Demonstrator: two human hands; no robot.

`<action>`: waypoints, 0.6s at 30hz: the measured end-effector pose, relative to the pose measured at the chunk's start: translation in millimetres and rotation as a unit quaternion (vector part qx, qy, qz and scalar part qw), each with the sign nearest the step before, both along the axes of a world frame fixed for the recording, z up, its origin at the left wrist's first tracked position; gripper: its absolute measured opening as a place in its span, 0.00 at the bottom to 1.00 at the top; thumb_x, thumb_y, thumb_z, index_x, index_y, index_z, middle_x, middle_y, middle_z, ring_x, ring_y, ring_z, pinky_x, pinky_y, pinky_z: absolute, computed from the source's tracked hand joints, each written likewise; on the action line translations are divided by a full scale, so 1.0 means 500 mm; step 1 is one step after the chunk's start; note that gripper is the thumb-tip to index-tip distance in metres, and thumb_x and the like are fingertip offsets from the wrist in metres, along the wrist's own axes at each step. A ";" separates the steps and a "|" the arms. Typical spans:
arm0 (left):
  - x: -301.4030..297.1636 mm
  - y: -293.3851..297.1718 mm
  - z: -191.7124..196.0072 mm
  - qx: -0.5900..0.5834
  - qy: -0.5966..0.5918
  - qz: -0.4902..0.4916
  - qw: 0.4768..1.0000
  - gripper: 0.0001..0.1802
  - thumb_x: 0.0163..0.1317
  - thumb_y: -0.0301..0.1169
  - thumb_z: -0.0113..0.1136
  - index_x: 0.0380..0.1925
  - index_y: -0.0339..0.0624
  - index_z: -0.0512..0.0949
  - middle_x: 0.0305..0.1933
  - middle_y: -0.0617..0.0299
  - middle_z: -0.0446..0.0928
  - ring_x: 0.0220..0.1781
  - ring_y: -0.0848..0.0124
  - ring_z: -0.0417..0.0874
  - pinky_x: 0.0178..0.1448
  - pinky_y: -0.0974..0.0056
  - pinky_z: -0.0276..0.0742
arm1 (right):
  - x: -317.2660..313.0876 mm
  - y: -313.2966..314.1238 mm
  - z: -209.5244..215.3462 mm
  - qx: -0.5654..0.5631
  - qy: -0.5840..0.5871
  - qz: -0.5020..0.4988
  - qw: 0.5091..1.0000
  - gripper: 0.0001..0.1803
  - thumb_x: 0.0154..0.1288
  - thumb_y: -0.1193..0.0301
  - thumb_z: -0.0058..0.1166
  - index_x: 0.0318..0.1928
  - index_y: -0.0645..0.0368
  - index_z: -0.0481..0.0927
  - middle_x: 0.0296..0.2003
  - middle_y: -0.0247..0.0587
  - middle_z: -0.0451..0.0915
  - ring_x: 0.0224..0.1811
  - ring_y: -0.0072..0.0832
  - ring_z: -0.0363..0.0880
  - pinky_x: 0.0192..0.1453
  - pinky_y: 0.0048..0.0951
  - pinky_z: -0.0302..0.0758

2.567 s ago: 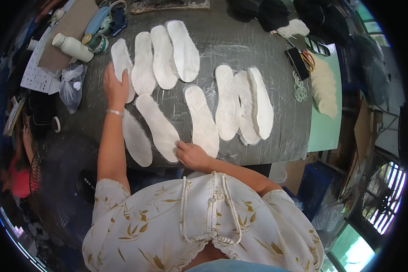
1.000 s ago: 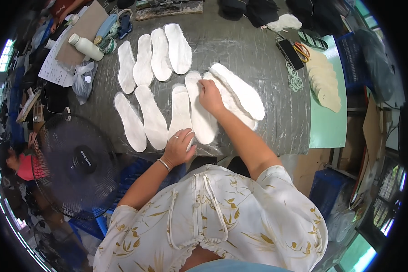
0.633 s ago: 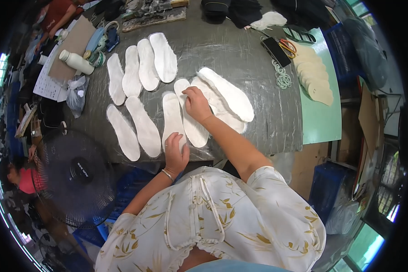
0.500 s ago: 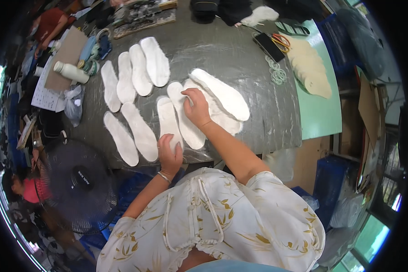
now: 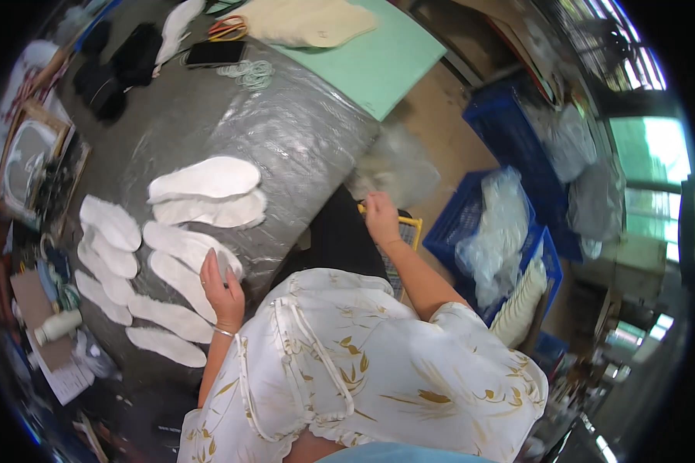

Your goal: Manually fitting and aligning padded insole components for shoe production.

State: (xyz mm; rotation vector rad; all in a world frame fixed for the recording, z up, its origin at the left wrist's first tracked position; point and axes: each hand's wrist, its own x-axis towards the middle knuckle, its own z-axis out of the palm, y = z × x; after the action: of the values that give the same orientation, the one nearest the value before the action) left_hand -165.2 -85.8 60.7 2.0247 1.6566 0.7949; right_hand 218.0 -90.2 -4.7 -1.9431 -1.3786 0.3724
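Several white fluffy insoles (image 5: 170, 322) lie in rows on the table, with a pair of brighter ones (image 5: 205, 179) set apart farther off. My left hand (image 5: 224, 293) is open at the table's near edge, fingers spread and the tips over the end of an insole (image 5: 189, 241). Off the table to the right, my right hand (image 5: 382, 220) is closed beside a yellow-edged basket (image 5: 414, 228). Its curled fingers hide whatever they may hold.
Blue plastic crates (image 5: 449, 224) holding clear bags stand on the floor at right. Across the dark plastic-covered table (image 5: 301, 127) are a phone (image 5: 215, 53), orange-handled scissors (image 5: 228, 28), coiled cord (image 5: 249, 73) and a green board (image 5: 371, 65). A white bottle (image 5: 58, 326) stands at left.
The view has swung to the right, bringing the crates into sight. My right hand has left the insoles and moved past the table's edge. My left hand stays near the insoles.
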 end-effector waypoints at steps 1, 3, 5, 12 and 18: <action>0.012 0.021 0.004 0.014 -0.008 -0.012 1.000 0.23 0.64 0.22 0.52 0.60 0.29 0.72 0.63 0.43 0.71 0.64 0.48 0.71 0.69 0.50 0.63 | 0.052 -0.053 -0.031 -0.035 0.006 -0.050 0.998 0.09 0.69 0.73 0.49 0.39 0.64 0.81 0.43 0.51 0.80 0.46 0.48 0.80 0.52 0.42 0.76; 0.027 0.066 0.012 0.020 0.002 -0.081 0.997 0.16 0.64 0.25 0.58 0.52 0.35 0.80 0.58 0.49 0.77 0.61 0.51 0.74 0.67 0.52 0.65 | 0.123 -0.181 -0.119 -0.112 0.062 -0.151 0.980 0.14 0.67 0.69 0.53 0.50 0.63 0.79 0.48 0.55 0.78 0.53 0.49 0.77 0.58 0.44 0.73; 0.055 0.099 0.025 0.017 0.023 -0.114 0.993 0.08 0.62 0.29 0.63 0.39 0.39 0.85 0.51 0.55 0.82 0.58 0.54 0.77 0.64 0.55 0.67 | 0.140 -0.270 -0.158 -0.206 -0.075 -0.271 0.937 0.27 0.63 0.65 0.59 0.60 0.65 0.72 0.54 0.60 0.74 0.59 0.52 0.72 0.63 0.46 0.70; 0.194 0.136 0.041 -0.034 0.052 -0.295 0.953 0.08 0.62 0.28 0.61 0.40 0.37 0.82 0.49 0.48 0.79 0.51 0.51 0.78 0.58 0.53 0.72 | 0.169 -0.262 -0.245 -0.354 -0.009 -0.210 0.912 0.48 0.57 0.46 0.63 0.72 0.56 0.61 0.73 0.50 0.57 0.75 0.50 0.54 0.75 0.52 0.57; 0.249 0.097 0.010 -0.076 0.097 -0.369 0.921 0.13 0.59 0.24 0.61 0.45 0.37 0.80 0.56 0.45 0.76 0.57 0.47 0.76 0.62 0.51 0.70 | 0.225 -0.085 -0.308 -0.413 0.005 -0.141 0.900 0.45 0.62 0.30 0.40 0.74 0.38 0.61 0.77 0.45 0.49 0.80 0.47 0.38 0.77 0.66 0.37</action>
State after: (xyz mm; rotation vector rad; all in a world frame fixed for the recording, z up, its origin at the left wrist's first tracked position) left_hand -40.6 -37.1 65.6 2.4005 0.8535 0.1927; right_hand 330.7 -132.9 -158.8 -2.7673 -0.9629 0.9343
